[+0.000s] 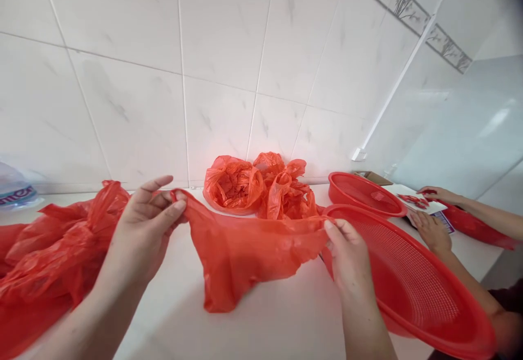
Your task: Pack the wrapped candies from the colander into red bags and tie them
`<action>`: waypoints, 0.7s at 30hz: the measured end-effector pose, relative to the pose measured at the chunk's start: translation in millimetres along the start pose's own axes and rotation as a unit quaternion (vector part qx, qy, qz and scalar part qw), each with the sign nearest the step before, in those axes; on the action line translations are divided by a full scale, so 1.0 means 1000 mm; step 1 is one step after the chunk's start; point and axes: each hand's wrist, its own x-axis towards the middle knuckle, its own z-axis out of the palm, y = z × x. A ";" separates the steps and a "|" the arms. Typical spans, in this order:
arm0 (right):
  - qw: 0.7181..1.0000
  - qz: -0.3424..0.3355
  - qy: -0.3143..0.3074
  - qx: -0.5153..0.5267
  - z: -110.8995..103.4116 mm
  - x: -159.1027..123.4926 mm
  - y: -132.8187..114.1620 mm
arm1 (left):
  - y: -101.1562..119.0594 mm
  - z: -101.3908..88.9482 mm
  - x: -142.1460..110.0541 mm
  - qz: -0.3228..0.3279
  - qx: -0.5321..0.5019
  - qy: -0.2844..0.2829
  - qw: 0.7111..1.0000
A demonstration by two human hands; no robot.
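A thin red plastic bag hangs stretched sideways between my two hands above the white table. My left hand pinches its upper left corner between thumb and finger, with the other fingers loosely raised. At the upper right edge, my right hand pinches the bag between thumb and fingers. Behind the bag stand an opened red bag with red pieces inside and a crumpled heap of red bags. Beyond my left forearm lies a large bunched red plastic bag.
A large red mesh basket stands by my right forearm, a second red basket behind it. Farther right, a co-worker's hands work over a white board with red pieces. A plastic bottle is at far left, against the tiled wall.
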 end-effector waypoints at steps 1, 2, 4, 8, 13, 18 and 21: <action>0.998 -0.005 0.020 0.053 0.002 0.004 -0.007 | 0.005 0.008 0.006 0.028 -0.024 -0.002 0.999; 0.995 -0.010 0.029 0.098 0.006 0.007 -0.013 | 0.009 0.016 0.011 0.044 -0.040 -0.011 0.998; 0.987 -0.008 0.012 0.157 0.015 0.012 -0.021 | 0.011 0.030 0.017 0.057 -0.046 -0.051 0.996; 0.973 0.031 -0.057 0.220 0.038 0.015 -0.032 | 0.005 0.045 0.019 0.106 -0.004 -0.107 0.989; 0.955 0.028 -0.080 0.285 0.061 0.018 -0.045 | -0.002 0.049 0.015 0.205 0.145 -0.037 0.967; 0.945 -0.012 -0.068 0.319 0.077 0.020 -0.050 | -0.008 0.055 0.020 0.311 0.271 -0.075 0.908; 0.955 -0.024 -0.089 0.283 0.081 0.017 -0.045 | -0.013 0.061 0.022 0.293 0.295 -0.136 0.899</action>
